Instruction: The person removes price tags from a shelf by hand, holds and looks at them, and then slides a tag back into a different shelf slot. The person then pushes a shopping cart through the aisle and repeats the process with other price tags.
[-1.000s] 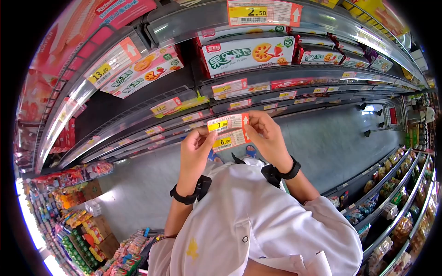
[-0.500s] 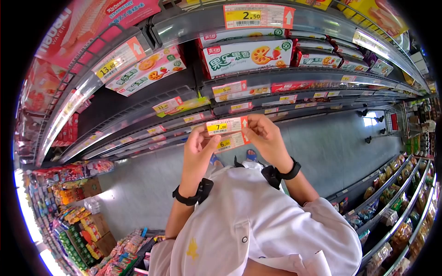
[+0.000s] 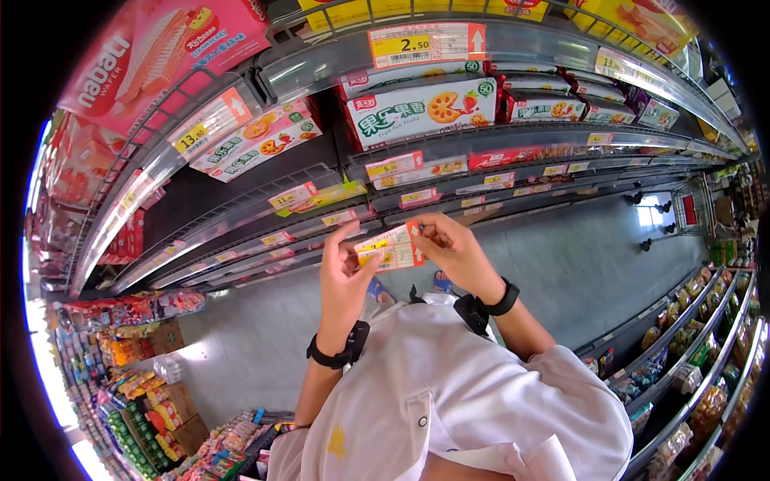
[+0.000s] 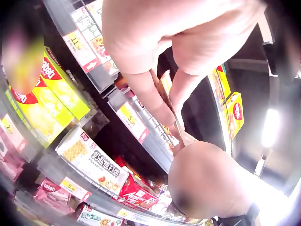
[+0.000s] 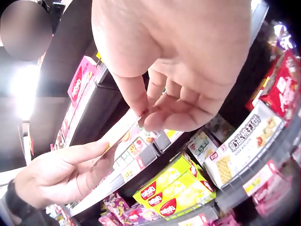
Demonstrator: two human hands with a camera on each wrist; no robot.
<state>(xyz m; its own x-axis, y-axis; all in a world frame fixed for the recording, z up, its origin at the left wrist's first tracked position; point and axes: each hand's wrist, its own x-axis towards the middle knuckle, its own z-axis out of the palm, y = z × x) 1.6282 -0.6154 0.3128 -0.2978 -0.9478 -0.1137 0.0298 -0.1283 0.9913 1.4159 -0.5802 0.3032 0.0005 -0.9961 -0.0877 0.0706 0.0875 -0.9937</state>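
Two price labels [image 3: 396,245], white and red with yellow price patches, overlap each other between the hands in the head view. My left hand [image 3: 343,276] pinches their left end, thumb across the yellow patches. At the red right end, my right hand [image 3: 459,255] grips them between thumb and fingers. The left wrist view has the labels [image 4: 165,84] nearly edge-on beneath the left hand [image 4: 183,42]. From the right wrist, the label edge [image 5: 121,131] runs as a thin strip from the right fingertips to the left hand [image 5: 70,172].
A shelf rack with boxed biscuits [image 3: 425,112] and pink wafer packs [image 3: 152,60] stands in front, a 2.50 label [image 3: 427,43] on its top rail. Behind to the right is another rack of bagged goods [image 3: 698,353]. A shopping cart [image 3: 688,210] stands along the aisle floor [image 3: 553,256].
The two labels, earlier spread apart showing 7.00 and 6.00, now overlap more closely and tilt. Both hands sit slightly lower in view. The head view has shifted slightly.
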